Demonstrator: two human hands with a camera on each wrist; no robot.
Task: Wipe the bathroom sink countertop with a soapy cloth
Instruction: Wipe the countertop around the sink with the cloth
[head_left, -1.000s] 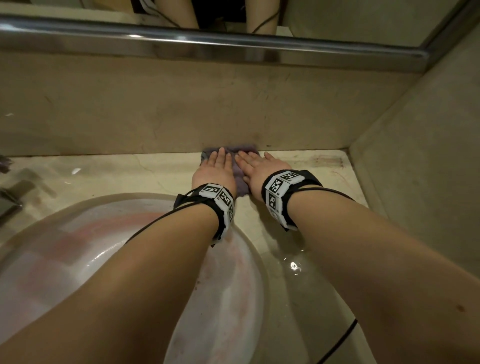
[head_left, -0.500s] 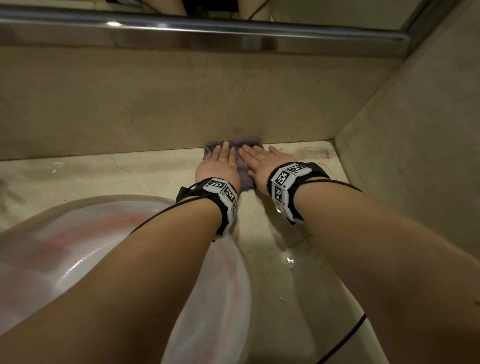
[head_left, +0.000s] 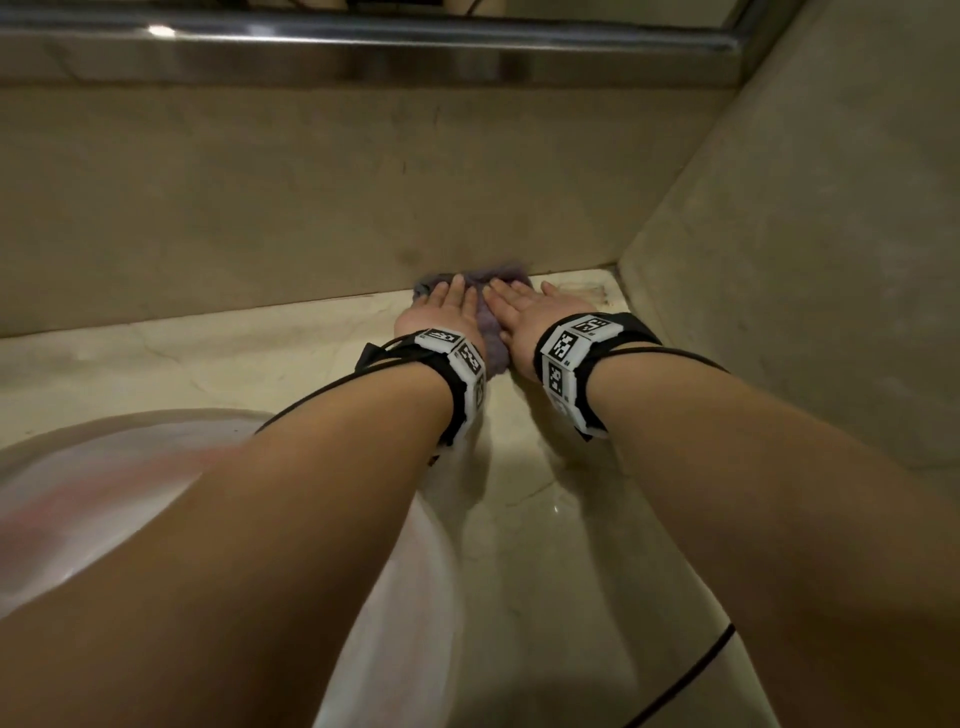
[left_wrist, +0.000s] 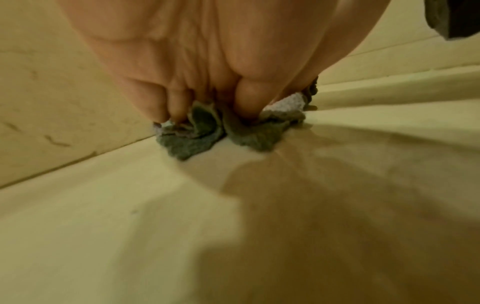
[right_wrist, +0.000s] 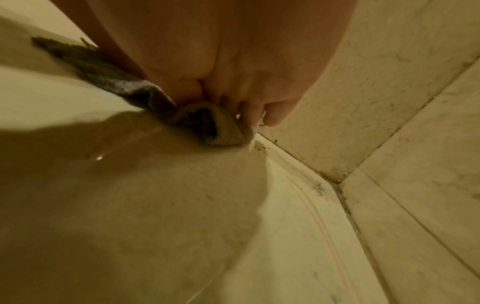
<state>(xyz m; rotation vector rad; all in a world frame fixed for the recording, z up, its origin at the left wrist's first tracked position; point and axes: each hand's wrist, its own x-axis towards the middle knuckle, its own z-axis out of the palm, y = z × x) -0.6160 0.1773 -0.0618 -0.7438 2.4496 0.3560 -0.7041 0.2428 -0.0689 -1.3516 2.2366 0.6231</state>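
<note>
**Cloth pressed flat at the back of the table by both hands**

A grey-purple cloth (head_left: 488, 317) is held down on the pale stone table (head_left: 218, 358), at the rear edge where the table meets the back wall (head_left: 311, 197). It lies near the right rear corner, close to the side wall (head_left: 810, 260) but not touching it, so far as can be seen from the head view. The cloth is bunched and folded rather than spread out; folds of it are seen sticking out from under the hands in both wrist views.

The left hand (head_left: 441, 317) is laid palm down on the left part of the cloth, its fingers (head_left: 456, 288) straight, close together and pointed at the back wall. The right hand (head_left: 530, 312) is laid palm down on the right part, its fingers (head_left: 506, 293) likewise straight and together, angled slightly toward the left hand. The two hands lie just beside each other, with a strip of cloth showing between them. Nothing is gripped by either hand; the cloth is only pressed.

A white sink (head_left: 130, 483) is set in the table to the left, partly covered by the left forearm. The table beside the sink is seen to be wet and shiny. A metal rail (head_left: 415, 36) runs along the top of the back wall. A black-and-white marked band (head_left: 571, 358) with a black cable is worn on each wrist.
</note>
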